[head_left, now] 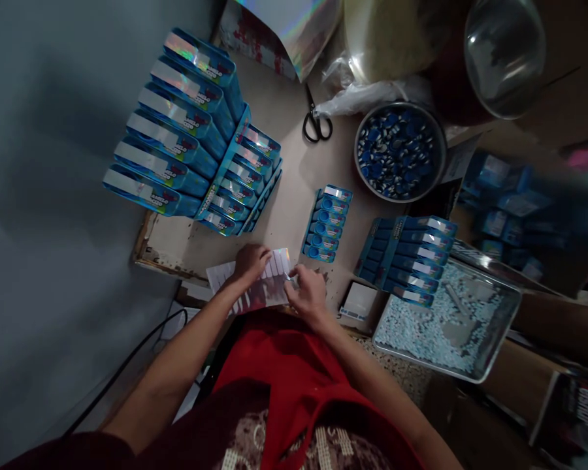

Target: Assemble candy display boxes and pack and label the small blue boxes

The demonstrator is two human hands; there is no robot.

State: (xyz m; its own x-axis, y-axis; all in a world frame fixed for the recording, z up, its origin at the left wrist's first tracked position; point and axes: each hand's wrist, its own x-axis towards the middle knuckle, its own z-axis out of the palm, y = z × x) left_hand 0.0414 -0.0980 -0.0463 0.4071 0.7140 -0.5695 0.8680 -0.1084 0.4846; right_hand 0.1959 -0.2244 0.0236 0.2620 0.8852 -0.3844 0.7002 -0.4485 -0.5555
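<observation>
A sheet of white labels (272,291) lies at the table's front edge, in front of my red apron. My left hand (251,262) grips the sheet from its far side, fingers curled on it. At the sheet's right end, my right hand (308,288) pinches a small shiny label, whose exact outline is hard to make out. Just beyond the hands stands a short row of blue dispenser boxes (328,223) with round openings. On the left, a tall tiered display of blue boxes (176,140) has pale strips across the tops.
Black scissors (317,125) lie toward the back. A round metal bowl (441,153) holds many blue and white pieces. To the right are another blue box rack (411,251), a small scale (360,300) and a metal tray (507,326) of pale blue pellets. A wall borders the left.
</observation>
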